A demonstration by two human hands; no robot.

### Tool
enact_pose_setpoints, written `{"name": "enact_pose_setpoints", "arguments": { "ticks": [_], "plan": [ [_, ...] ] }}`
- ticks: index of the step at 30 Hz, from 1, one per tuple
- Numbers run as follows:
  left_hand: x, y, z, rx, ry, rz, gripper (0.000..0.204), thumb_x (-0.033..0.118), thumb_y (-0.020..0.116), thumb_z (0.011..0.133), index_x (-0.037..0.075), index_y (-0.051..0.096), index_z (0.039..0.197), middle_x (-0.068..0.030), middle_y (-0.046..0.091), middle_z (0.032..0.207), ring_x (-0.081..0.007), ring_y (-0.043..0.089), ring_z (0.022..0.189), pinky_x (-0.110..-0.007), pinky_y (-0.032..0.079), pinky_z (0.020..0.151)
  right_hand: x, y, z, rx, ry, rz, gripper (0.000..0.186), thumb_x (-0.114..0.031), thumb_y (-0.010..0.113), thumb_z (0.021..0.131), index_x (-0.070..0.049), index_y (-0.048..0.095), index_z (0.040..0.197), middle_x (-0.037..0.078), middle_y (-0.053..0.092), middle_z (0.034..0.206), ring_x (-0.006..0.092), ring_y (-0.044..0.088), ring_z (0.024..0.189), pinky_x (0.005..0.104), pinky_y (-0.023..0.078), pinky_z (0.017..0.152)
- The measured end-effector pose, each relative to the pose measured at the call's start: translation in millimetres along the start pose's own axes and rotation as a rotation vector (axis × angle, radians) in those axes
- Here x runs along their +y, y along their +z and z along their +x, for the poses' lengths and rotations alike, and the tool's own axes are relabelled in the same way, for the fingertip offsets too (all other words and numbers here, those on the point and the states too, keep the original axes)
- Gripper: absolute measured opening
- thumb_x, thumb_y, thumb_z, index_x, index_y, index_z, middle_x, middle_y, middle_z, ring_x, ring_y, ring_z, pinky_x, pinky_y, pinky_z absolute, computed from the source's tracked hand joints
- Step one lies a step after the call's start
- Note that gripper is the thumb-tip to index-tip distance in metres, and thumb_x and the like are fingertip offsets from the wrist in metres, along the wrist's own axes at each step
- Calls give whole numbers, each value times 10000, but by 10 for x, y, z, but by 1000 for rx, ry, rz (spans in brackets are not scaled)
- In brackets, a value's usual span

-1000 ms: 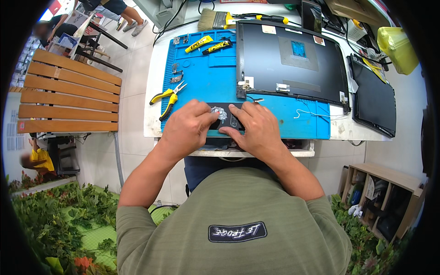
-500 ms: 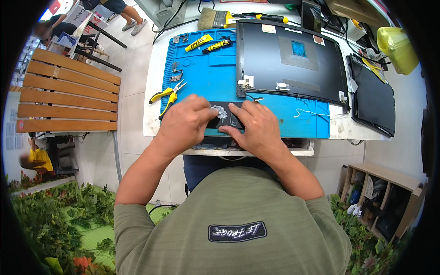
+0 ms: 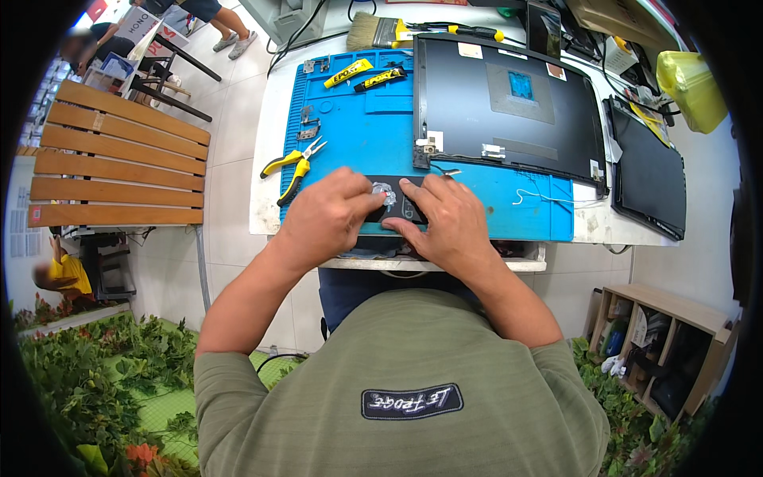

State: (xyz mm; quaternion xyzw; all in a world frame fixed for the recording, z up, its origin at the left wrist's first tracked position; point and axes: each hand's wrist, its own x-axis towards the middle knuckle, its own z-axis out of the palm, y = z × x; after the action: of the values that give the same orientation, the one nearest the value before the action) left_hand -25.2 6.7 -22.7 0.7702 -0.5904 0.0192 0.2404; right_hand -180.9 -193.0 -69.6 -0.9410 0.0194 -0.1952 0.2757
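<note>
We see a white table [image 3: 592, 226] with a blue work mat [image 3: 373, 127] across its near part. On the mat's far right lies a dark laptop lid [image 3: 453, 111]; right of it, on the table, sits a dark flat panel [image 3: 650, 183]. At the near edge, our right hand [image 3: 449, 208] is half open, thumb and forefinger parted, their tips resting on the right side of a black card [image 3: 401, 208] that lies on the mat. Our left hand [image 3: 330, 211] is curled, fingers bunched; we cannot tell whether it pinches anything. Beyond the mat lies a brush [image 3: 373, 32]. Left of our left hand are pliers [image 3: 306, 157], jaws parted; farther away lie a yellow tube [image 3: 348, 73] and a black tube [image 3: 380, 79]. On the card, a grey, shiny smear [image 3: 383, 193] sits at the left fingertips.
</note>
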Motion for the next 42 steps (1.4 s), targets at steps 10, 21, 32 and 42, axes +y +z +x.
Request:
{"name": "enact_pose_setpoints", "arguments": {
  "ticks": [10, 21, 32, 42],
  "plan": [
    [-39, -63, -157, 60, -80, 11, 303, -50, 848, 831, 89, 891, 1096, -54, 758, 1013, -277, 741, 957, -412, 620, 817, -14, 5, 5, 7, -3, -1, 592, -426, 955, 917, -22, 807, 1324, 118, 724, 1082, 330, 724, 1016, 466, 567, 888],
    [-58, -139, -228, 21, -166, -101, 274, -28, 880, 890, 87, 906, 1138, -86, 802, 1055, -278, 781, 933, -381, 624, 824, -7, -9, 9, -2, 4, -15, 601, -436, 953, 912, -16, 810, 1316, 118, 723, 1068, 335, 724, 1009, 471, 568, 884],
    [-154, -271, -55, -111, -414, -275, 174, 22, 860, 980, 13, 882, 1152, -118, 813, 986, -240, 775, 851, -352, 601, 786, -11, -9, 6, 9, 8, -2, 597, -429, 962, 900, -17, 816, 1307, 116, 722, 1067, 332, 723, 1009, 467, 569, 883],
    [-62, -149, 63, -61, -554, -356, 151, 118, 864, 1034, -4, 874, 1122, -108, 835, 939, -184, 755, 793, -324, 591, 744, 4, 1, -1, 14, -1, -3, 604, -427, 969, 889, -31, 817, 1318, 110, 723, 1076, 324, 722, 1013, 462, 564, 883]
  ]
}}
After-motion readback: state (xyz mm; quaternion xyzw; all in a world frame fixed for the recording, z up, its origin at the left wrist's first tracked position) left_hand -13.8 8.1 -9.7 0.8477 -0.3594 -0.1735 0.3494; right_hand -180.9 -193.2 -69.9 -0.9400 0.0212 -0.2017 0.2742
